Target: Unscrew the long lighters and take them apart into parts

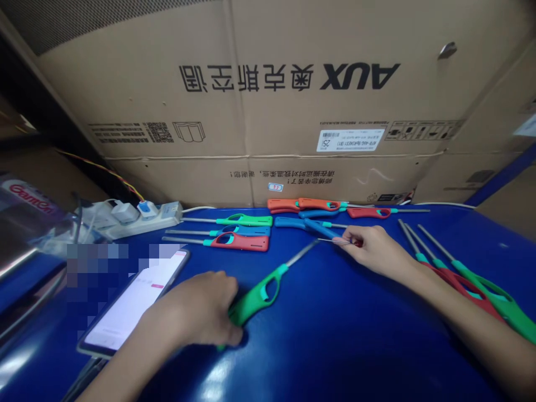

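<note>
My left hand [205, 310] is closed round the handle end of a green long-neck lighter [262, 293], whose metal tube points up and to the right. My right hand [372, 248] grips a small screwdriver [333, 240]; its thin shaft points left, close to the tip of that tube. Only a bit of red handle shows between the fingers. Just beyond my right hand lie blue lighters [288, 223], partly crossing each other. Two orange lighters [320, 205] and a red lighter [368, 213] are behind them, along the cardboard.
Green, blue and red lighters [243, 242] lie side by side at the centre left. More lighters [481, 290] are at the right, by my forearm. A phone [134, 307] with a lit screen lies left, near a power strip [138, 223]. A large cardboard box [272, 123] walls the back.
</note>
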Demonstrator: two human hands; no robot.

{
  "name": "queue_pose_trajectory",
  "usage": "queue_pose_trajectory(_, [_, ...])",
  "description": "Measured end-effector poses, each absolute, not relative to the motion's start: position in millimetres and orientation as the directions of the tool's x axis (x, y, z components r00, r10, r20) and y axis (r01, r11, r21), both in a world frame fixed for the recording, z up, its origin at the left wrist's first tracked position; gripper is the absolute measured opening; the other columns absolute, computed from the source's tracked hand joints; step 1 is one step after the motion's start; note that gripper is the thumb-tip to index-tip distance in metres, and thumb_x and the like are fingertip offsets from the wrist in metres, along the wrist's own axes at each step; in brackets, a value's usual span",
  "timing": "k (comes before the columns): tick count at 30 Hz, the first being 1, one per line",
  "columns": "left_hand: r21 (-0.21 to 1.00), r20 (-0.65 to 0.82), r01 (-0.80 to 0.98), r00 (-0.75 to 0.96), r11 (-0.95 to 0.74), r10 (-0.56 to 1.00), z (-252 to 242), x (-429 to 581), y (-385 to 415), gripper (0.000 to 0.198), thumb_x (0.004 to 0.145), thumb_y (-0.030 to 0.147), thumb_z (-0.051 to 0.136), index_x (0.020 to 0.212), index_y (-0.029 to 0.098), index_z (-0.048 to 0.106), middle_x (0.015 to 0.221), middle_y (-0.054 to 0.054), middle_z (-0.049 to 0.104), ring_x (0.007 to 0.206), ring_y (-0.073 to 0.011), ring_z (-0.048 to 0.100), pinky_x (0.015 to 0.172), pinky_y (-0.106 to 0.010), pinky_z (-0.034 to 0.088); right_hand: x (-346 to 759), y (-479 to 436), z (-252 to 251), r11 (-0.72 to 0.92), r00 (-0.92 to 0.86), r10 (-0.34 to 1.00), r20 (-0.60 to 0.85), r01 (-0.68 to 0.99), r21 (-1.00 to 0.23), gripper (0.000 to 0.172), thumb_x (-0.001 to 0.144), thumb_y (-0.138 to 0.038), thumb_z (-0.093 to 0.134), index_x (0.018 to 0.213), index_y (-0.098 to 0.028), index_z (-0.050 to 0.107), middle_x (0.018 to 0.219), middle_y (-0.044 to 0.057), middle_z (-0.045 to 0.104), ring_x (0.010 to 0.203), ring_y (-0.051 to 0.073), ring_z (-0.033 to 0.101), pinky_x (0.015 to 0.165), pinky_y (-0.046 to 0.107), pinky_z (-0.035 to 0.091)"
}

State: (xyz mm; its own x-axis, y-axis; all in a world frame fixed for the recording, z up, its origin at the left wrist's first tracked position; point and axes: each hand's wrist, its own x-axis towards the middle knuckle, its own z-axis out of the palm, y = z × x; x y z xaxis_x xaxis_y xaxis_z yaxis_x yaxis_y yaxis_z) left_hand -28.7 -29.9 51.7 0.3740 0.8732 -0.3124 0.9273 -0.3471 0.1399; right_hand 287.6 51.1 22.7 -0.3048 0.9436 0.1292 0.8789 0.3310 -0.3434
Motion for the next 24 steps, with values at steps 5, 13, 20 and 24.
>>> queue_pose_trajectory(5, [0.288, -0.414, 0.879, 0.473, -0.381, 0.778, 62.7, -20.6, -50.7, 0.051, 0.064, 0.067, 0.071, 0.049, 0.021, 0.055, 0.047, 0.001, 0.05, 0.053, -0.0196, 0.052, 0.045, -0.028, 0.027, 284.7, 48.1, 29.7, 0.35, -0.322, 0.937, 0.137, 0.865, -0.361, 0.037, 0.09, -0.048, 0.047, 0.068, -0.021, 0.058, 0.056, 0.0, 0.057, 0.051, 0.015, 0.048, 0.051, 0.026, 0.029])
queue_pose_trajectory(13, [0.344, -0.209, 0.851, 0.482, -0.397, 0.851, 51.4, 0.1, -40.2, 0.04, 0.086, 0.042, 0.058, 0.124, 0.028, 0.056, 0.103, -0.009, 0.066, 0.094, -0.0323, 0.063, 0.078, -0.041, 0.047, 283.1, 47.0, 28.9, 0.35, -0.331, 0.937, 0.115, 0.867, -0.354, 0.036, 0.089, -0.044, 0.049, 0.063, -0.021, 0.053, 0.055, 0.0, 0.057, 0.051, 0.015, 0.048, 0.051, 0.026, 0.028])
queue_pose_trajectory(20, [0.457, -0.102, 0.861, 0.299, -0.222, 0.949, 22.8, 35.4, -9.4, 0.046, 0.08, 0.039, 0.059, 0.12, 0.019, 0.048, 0.071, -0.002, 0.059, 0.07, -0.0272, 0.06, 0.058, -0.032, 0.041, 283.4, 46.4, 25.6, 0.362, -0.345, 0.932, 0.113, 0.863, -0.353, 0.033, 0.089, -0.042, 0.049, 0.063, -0.022, 0.051, 0.056, 0.001, 0.059, 0.052, 0.016, 0.05, 0.052, 0.027, 0.026])
queue_pose_trajectory(24, [0.588, -0.064, 0.772, 0.342, -0.242, 0.937, 15.6, 35.3, -10.3, 0.034, 0.079, 0.031, 0.06, 0.112, 0.026, 0.053, 0.066, 0.005, 0.053, 0.062, -0.0173, 0.055, 0.053, -0.024, 0.038, 284.7, 45.5, 25.9, 0.372, -0.356, 0.928, 0.114, 0.856, -0.358, 0.035, 0.09, -0.041, 0.048, 0.061, -0.022, 0.048, 0.057, 0.001, 0.059, 0.052, 0.016, 0.05, 0.052, 0.027, 0.026])
